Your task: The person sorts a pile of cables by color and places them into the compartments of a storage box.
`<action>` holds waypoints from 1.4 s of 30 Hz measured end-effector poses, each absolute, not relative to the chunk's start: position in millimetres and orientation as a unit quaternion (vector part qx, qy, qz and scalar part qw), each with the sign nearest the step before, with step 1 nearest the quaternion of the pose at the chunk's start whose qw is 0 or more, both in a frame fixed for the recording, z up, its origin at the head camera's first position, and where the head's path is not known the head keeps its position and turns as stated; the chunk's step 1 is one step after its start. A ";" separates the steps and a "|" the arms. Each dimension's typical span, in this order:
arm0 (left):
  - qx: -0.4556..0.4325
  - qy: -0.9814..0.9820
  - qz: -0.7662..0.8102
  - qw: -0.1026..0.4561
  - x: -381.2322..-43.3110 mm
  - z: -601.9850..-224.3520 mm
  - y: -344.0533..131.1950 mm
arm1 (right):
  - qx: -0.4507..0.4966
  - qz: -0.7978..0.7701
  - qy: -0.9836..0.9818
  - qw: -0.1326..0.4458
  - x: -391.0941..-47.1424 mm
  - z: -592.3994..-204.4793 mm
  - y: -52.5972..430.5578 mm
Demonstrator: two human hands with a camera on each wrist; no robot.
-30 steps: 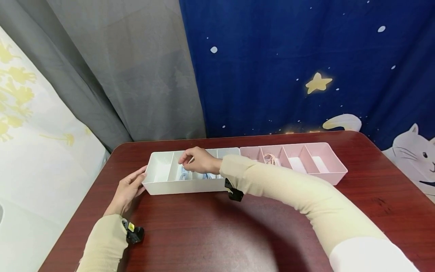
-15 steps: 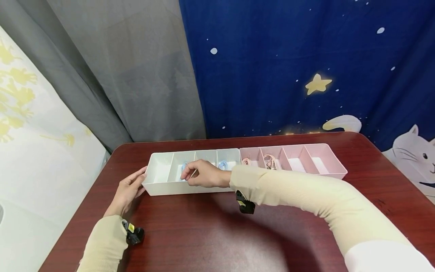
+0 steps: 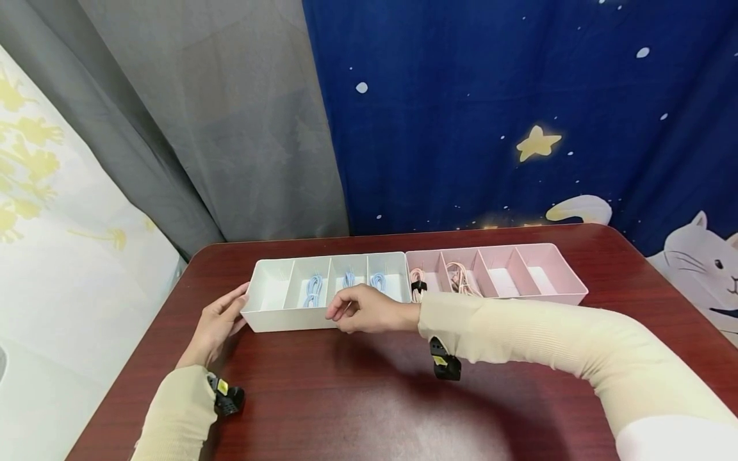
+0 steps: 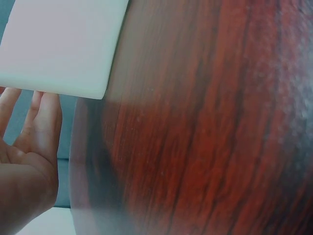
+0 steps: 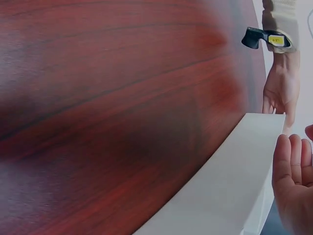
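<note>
In the head view my left hand (image 3: 216,323) touches the left end of a long white divided box (image 3: 288,320). The left wrist view has its fingers (image 4: 48,110) extended along that end. My right hand (image 3: 371,310) hovers at the box's front wall, fingers loosely bent and nothing in them. Coiled light-blue cables lie in three compartments: one bundle (image 3: 313,290) left, another bundle (image 3: 348,279) partly behind the right hand, and a third bundle (image 3: 378,281) right. The leftmost compartment (image 3: 270,285) holds nothing visible.
A pink divided box (image 3: 567,298) adjoins the white one on the right. It holds a pink cable (image 3: 418,276) with a black tie and a looser pink cable (image 3: 459,278). Both boxes stand on a reddish-brown table (image 3: 300,397), with curtains (image 3: 461,128) behind.
My right hand has moved from over the white box's second compartment toward the front and right, uncovering the blue bundle there and the pink tied cable. My left hand stays put.
</note>
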State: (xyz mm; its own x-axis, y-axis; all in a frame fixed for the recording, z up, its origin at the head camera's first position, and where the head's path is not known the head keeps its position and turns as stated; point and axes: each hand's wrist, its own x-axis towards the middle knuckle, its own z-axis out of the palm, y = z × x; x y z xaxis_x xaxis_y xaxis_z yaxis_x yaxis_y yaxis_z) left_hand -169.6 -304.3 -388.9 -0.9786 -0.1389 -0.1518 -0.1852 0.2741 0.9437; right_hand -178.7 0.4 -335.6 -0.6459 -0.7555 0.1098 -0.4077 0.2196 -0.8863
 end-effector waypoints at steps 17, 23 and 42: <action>-0.107 0.798 0.593 0.018 -169.5 -389.1 -303.5 | -0.360 -0.566 0.719 0.184 -175.9 -344.6 35.1; -0.108 0.796 0.595 0.016 -170.3 -390.0 -303.7 | -0.344 -0.573 0.722 0.180 -176.5 -347.4 45.8; -0.102 0.804 0.585 0.019 -168.4 -388.9 -304.1 | -0.274 -0.605 0.730 0.158 -174.4 -352.5 88.4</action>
